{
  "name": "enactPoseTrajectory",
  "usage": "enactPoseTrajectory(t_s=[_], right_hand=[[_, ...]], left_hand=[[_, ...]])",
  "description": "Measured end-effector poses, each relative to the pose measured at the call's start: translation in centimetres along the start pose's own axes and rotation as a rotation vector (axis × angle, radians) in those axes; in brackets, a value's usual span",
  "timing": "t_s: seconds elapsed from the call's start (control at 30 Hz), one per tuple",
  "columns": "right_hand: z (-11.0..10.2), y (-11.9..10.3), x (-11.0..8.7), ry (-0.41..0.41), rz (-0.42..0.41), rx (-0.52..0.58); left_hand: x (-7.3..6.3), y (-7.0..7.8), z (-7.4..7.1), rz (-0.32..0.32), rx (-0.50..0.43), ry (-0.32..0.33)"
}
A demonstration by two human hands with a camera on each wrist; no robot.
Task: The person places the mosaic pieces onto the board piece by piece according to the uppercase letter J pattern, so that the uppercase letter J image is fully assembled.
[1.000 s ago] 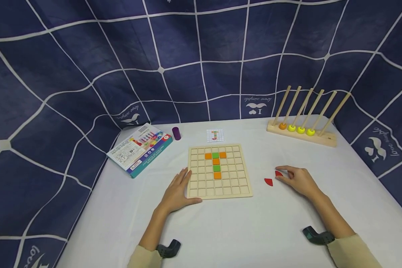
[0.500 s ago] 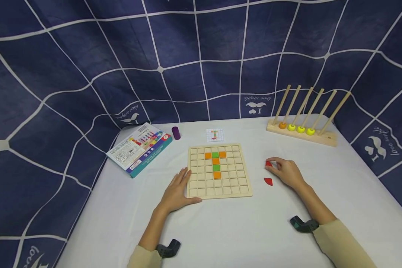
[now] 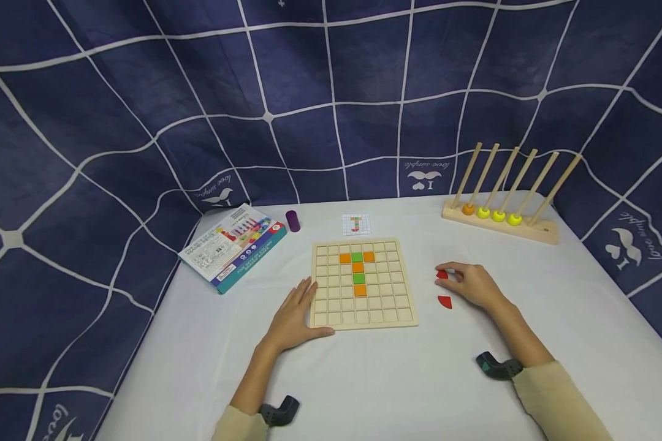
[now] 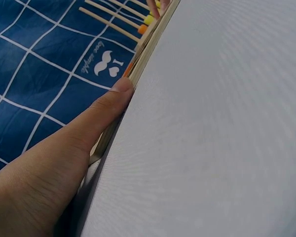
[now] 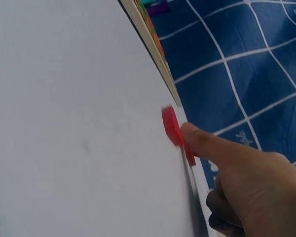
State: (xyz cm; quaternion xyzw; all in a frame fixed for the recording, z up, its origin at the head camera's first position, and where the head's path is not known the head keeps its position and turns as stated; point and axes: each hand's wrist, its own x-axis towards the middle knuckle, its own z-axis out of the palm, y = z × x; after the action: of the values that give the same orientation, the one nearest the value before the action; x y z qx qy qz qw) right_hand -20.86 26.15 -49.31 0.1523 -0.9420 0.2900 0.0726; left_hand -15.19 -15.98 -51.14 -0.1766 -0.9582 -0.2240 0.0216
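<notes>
With a red piece (image 3: 442, 275) pinched between thumb and finger of the right hand (image 3: 472, 285), nearer the board (image 3: 386, 300) than a second ago.
At right of centre in the frame, just above a second red piece (image 3: 445, 302) on the bench (image 3: 375, 380); likely a step closer to joining the orange and green tiles (image 3: 357, 267), mid-frame. Along the board's left edge, touching with straight, spread fingers of the left hand (image 3: 290, 321), not curled round anything.
</notes>
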Motion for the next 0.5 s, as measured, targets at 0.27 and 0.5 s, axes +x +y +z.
enactPoseTrajectory(t_s=[0.27, 0.5], right_hand=[[-1.2, 1.1, -1.2, -0.023, 0.044, -0.018], [-1.0, 1.8, -1.7, 0.05, -0.011, -0.013]], left_hand=[[0.1, 0.0, -0.1, 0.003, -0.009, -0.003], [0.1, -0.1, 0.1, 0.002, -0.015, 0.005]])
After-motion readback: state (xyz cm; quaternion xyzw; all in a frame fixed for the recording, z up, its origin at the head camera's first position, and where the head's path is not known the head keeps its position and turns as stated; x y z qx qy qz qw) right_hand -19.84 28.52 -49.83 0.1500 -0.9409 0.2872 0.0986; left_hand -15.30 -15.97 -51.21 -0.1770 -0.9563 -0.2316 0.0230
